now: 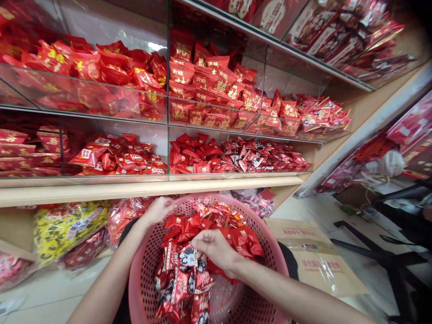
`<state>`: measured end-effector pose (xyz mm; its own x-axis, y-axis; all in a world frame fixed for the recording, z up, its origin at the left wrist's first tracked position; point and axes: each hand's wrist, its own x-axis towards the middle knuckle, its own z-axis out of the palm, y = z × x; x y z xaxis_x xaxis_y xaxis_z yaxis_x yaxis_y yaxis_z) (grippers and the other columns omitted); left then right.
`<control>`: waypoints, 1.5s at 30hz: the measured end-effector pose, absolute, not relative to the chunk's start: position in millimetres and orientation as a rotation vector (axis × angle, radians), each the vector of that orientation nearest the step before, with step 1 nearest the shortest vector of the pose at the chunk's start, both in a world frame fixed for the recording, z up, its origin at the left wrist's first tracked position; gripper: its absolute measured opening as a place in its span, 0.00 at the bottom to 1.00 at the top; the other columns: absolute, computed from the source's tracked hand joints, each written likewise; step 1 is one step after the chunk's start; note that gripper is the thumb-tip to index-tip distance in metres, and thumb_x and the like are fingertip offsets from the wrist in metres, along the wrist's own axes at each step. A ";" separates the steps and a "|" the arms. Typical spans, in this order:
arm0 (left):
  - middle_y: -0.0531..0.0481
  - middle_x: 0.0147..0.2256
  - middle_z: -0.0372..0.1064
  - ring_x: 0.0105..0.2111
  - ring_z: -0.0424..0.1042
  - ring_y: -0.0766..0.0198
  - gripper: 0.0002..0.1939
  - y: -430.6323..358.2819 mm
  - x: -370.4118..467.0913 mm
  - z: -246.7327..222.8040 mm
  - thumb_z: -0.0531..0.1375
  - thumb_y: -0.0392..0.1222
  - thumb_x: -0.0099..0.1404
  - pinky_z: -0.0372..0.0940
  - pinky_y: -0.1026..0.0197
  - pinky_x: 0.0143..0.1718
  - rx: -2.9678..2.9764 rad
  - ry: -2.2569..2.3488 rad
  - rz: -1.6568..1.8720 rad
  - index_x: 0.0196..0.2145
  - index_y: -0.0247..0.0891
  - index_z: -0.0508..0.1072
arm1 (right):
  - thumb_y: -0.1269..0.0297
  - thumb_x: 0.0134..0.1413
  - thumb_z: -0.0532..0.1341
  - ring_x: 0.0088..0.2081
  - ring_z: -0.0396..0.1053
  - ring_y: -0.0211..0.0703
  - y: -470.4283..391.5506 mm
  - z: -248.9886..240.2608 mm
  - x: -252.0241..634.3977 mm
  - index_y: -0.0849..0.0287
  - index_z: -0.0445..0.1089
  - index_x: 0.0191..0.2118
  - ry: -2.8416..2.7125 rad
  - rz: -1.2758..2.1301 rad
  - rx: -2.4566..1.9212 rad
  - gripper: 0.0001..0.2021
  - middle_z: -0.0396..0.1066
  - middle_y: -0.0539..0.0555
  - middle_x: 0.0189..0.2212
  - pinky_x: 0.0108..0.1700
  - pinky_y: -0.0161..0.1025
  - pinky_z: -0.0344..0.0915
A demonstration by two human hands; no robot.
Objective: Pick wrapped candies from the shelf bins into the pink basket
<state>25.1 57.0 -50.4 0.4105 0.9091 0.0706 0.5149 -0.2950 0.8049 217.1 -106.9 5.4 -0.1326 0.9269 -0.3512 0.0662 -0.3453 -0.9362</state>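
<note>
A pink perforated plastic basket [148, 265] stands low in front of me. Several small wrapped candies lie inside it: plain red packets [245, 240] at the back and right, red-and-black printed packets [180, 283] at the front left. My left hand [160, 212] is at the basket's far left rim, fingers bent over the edge. Over the middle of the basket, my right hand [216, 249] pinches a printed candy packet [187, 256] between thumb and fingers. Its lower fingers are partly hidden.
Shelves with clear dividers [168, 126] hold several kinds of red candy packets above the basket. Below them lie a yellow bag of candies [69, 229] and other plastic bags. To the right are flattened cardboard [313, 261] and a black chair base [374, 247] on the tiled floor.
</note>
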 end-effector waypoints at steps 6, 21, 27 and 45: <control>0.50 0.22 0.71 0.24 0.68 0.61 0.19 58.3 24.8 -52.8 0.57 0.55 0.52 0.60 0.64 0.25 1.927 1.236 0.684 0.29 0.35 0.73 | 0.52 0.36 0.65 0.19 0.61 0.31 -104.5 4.5 197.1 0.62 0.67 0.25 -1.162 1.628 -1.452 0.17 0.63 0.45 0.14 0.25 0.31 0.57; 0.50 0.22 0.71 0.23 0.68 0.62 0.19 57.7 24.7 -52.5 0.57 0.55 0.52 0.60 0.64 0.25 1.906 1.226 0.690 0.29 0.34 0.73 | 0.59 0.44 0.63 0.15 0.58 0.29 -107.2 10.5 189.2 0.62 0.67 0.23 -1.172 1.736 -1.484 0.11 0.62 0.44 0.12 0.19 0.29 0.51; 0.49 0.22 0.72 0.25 0.69 0.60 0.19 57.2 25.1 -47.9 0.57 0.55 0.51 0.60 0.64 0.27 1.946 1.225 0.681 0.29 0.35 0.73 | 0.56 0.37 0.66 0.16 0.61 0.30 -111.1 16.2 201.5 0.62 0.67 0.23 -1.149 1.881 -1.441 0.14 0.64 0.46 0.14 0.19 0.27 0.52; 0.50 0.22 0.71 0.26 0.69 0.59 0.22 54.4 27.1 -41.3 0.55 0.58 0.52 0.61 0.63 0.26 1.947 1.229 0.671 0.30 0.34 0.73 | 0.56 0.56 0.52 0.23 0.63 0.37 -15.4 103.6 334.0 0.59 0.66 0.24 -1.713 -0.005 -1.786 0.16 0.67 0.50 0.19 0.28 0.33 0.53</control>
